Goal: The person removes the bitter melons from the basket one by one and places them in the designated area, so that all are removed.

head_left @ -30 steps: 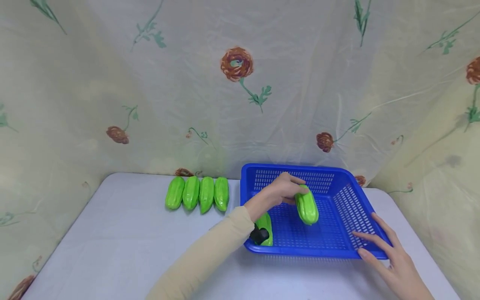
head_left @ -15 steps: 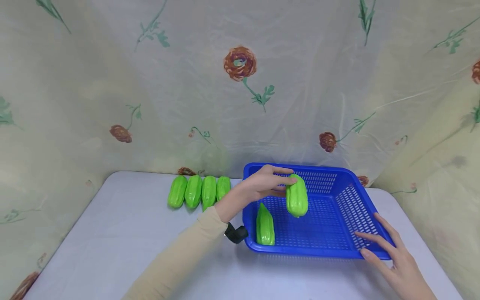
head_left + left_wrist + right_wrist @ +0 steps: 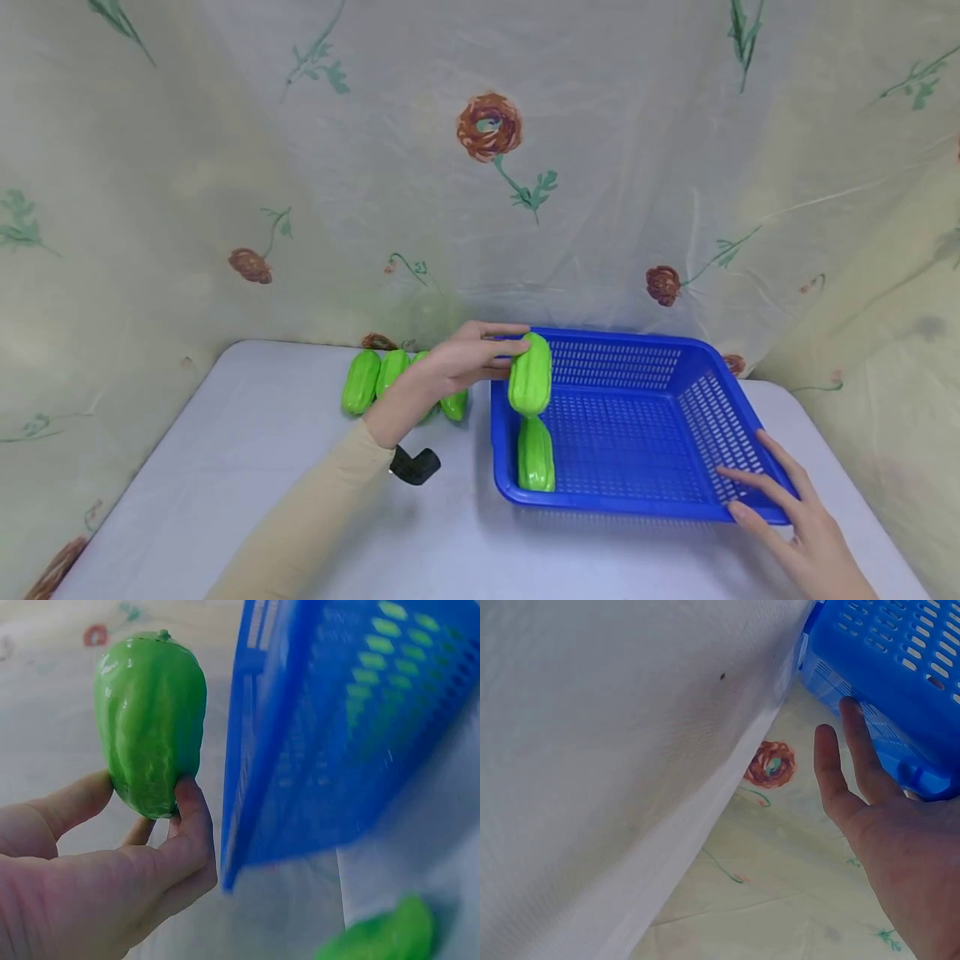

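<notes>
In the head view my left hand (image 3: 467, 357) grips one end of a glossy, ridged green gourd (image 3: 530, 375), lifted over the left wall of a blue plastic basket (image 3: 607, 507). The left wrist view shows thumb and fingertips around the narrow lower end of this gourd (image 3: 150, 724). A second gourd (image 3: 536, 457) lies inside the basket along its left side. At the basket's front right corner, my right hand (image 3: 810, 529) touches the rim with fairly straight, spread fingers. Seen from the right wrist, this hand (image 3: 911, 840) has its fingers against the basket (image 3: 885, 667).
Several more green gourds (image 3: 362, 382) stand in a row at the back of the white table (image 3: 225, 467), partly hidden by my left hand. A flowered curtain (image 3: 360, 167) hangs behind and at the sides. A black device (image 3: 415, 465) sits at my left wrist.
My left hand has moved left with the gourd, from over the basket's middle to its left wall. The gourd inside has come into fuller view. My right hand stays at the corner.
</notes>
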`<state>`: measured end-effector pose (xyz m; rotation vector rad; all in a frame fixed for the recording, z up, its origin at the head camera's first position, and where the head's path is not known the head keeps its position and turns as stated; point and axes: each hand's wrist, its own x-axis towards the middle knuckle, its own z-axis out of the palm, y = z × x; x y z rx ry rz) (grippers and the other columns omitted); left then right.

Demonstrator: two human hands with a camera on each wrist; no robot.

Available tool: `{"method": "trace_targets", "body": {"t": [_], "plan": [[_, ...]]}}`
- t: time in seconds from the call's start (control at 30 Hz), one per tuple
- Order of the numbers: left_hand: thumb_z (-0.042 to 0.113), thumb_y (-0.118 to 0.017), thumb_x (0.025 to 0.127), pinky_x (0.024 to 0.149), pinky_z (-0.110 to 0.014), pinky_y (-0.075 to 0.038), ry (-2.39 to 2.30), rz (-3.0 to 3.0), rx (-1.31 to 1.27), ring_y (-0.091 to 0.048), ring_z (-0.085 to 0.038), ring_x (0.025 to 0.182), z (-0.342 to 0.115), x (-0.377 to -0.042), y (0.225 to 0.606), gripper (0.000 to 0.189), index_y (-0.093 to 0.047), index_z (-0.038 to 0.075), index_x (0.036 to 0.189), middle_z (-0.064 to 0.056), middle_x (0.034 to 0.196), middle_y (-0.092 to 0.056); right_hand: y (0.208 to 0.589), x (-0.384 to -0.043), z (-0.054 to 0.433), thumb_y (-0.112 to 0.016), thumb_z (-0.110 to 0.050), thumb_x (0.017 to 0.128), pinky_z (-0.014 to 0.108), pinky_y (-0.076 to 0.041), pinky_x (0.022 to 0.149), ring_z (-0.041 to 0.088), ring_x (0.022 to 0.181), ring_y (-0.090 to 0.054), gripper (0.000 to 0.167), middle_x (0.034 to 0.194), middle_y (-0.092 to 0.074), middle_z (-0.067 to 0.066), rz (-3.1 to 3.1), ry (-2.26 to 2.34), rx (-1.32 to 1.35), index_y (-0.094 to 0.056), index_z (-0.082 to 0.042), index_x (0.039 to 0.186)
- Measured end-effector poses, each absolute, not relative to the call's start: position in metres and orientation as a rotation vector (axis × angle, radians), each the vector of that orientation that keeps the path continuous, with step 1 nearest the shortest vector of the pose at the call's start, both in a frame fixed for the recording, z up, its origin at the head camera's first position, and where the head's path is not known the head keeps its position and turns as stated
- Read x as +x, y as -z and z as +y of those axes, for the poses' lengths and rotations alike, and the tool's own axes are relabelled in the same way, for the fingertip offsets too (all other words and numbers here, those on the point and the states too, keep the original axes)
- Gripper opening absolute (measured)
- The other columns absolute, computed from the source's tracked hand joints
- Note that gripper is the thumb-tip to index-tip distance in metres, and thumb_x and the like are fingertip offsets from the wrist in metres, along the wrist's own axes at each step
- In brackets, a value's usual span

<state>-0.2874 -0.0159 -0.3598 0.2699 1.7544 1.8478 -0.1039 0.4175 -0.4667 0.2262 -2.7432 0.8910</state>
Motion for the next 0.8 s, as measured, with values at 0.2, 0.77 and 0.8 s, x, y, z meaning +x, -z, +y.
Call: {"method": "trace_targets", "body": {"t": [0.2, 0.77, 0.8], "plan": [[0.015, -0.059, 0.112, 0.119, -0.043, -0.053, -1.897, 1.822, 0.185, -0.071, -0.021, 0.124, -0.067, -0.291, 0.368, 0.054, -0.046, 0.008, 0.163, -0.018, 0.161, -0.056, 0.468, -0.104, 0.417, -0.071, -0.019, 0.104, 0.074, -0.009, 0.129, -0.016, 0.159, 0.000, 0.038, 0.183, -0.011, -0.007, -2.742, -0.891, 0.218, -0.069, -0.020, 0.142], [0.019, -0.054, 0.114, 0.101, -0.016, -0.053, -1.976, 1.969, -0.004, -0.057, -0.012, 0.130, -0.196, -0.298, 0.398, 0.061, -0.032, 0.002, 0.168, -0.018, 0.178, -0.025, 0.469, -0.103, 0.418, -0.071, -0.015, 0.104, 0.050, -0.002, 0.135, -0.016, 0.160, -0.001, 0.039, 0.183, -0.013, -0.006, -2.712, -0.894, 0.256, -0.069, -0.018, 0.143], [0.018, -0.053, 0.114, 0.099, -0.016, -0.053, -1.987, 1.972, -0.008, -0.057, -0.009, 0.127, -0.202, -0.298, 0.399, 0.061, -0.031, 0.001, 0.168, -0.019, 0.178, -0.023, 0.468, -0.104, 0.418, -0.072, -0.015, 0.104, 0.051, -0.002, 0.135, -0.016, 0.160, -0.002, 0.039, 0.183, -0.013, -0.006, -2.711, -0.894, 0.258, -0.069, -0.018, 0.143]]}}
